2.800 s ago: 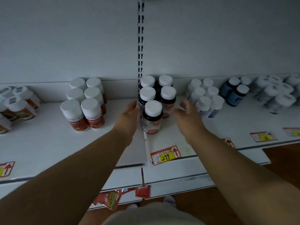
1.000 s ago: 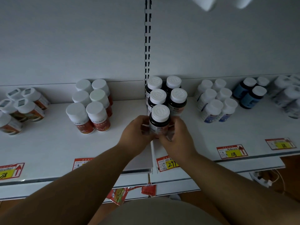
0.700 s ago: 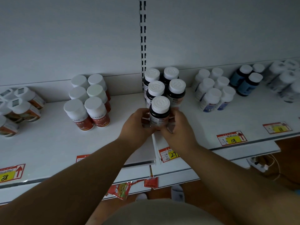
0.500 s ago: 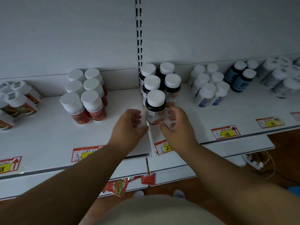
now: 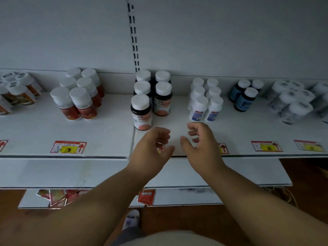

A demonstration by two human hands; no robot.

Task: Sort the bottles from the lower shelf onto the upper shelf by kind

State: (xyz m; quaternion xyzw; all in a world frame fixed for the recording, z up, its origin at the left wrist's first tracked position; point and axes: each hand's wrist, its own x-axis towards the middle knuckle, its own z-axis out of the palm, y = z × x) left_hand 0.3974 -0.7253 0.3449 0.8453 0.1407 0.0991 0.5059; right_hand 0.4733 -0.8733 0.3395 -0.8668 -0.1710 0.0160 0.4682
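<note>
1. Head view: the upper shelf [image 5: 110,132] is seen stocked with bottles grouped by kind; all stand upright.
2. Left hand [image 5: 150,150] and right hand [image 5: 202,144] are held over the shelf's front edge; fingers loosely curled, nothing gripped.
3. One dark bottle [image 5: 141,112] is set foremost in its group, just beyond the left hand, untouched.

dim, flat light; edges bowed (wide-angle), corners soft
</note>
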